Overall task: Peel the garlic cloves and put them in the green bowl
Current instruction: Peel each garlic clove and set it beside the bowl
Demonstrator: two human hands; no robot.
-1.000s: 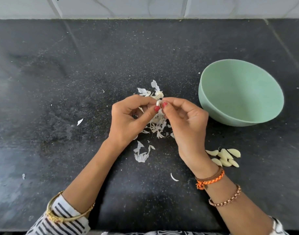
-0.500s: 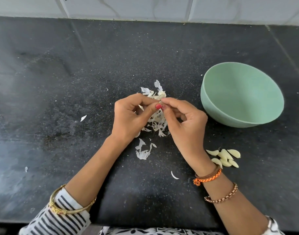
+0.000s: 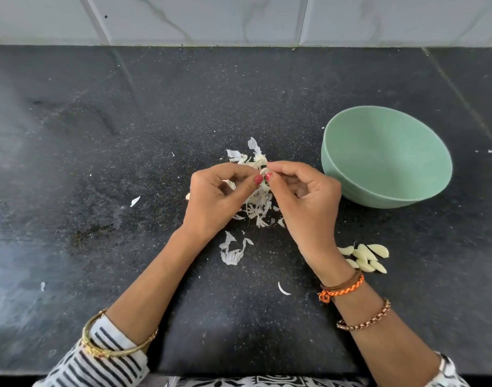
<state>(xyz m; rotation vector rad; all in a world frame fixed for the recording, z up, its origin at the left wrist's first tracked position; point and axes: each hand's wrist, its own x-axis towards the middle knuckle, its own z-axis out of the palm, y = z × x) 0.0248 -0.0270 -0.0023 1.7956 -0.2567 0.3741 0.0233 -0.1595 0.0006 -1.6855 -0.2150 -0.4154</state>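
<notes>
Head view: left hand (image 3: 211, 195) and right hand (image 3: 309, 196) meet above the heap of papery skins (image 3: 257, 208), both pinching one small garlic clove (image 3: 263, 171) between thumb and fingertips, likely so scraps drop onto that heap. Other fingers curl loosely. Green bowl (image 3: 351, 188) sits just right of the right hand, tilted toward the person, looks empty. Peeled cloves (image 3: 365, 258) lie grouped on the dark surface (image 3: 99, 163) by the right wrist, probably staged for the bowl.

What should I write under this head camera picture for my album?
Two hands peeling a garlic clove beside a green bowl.
</notes>
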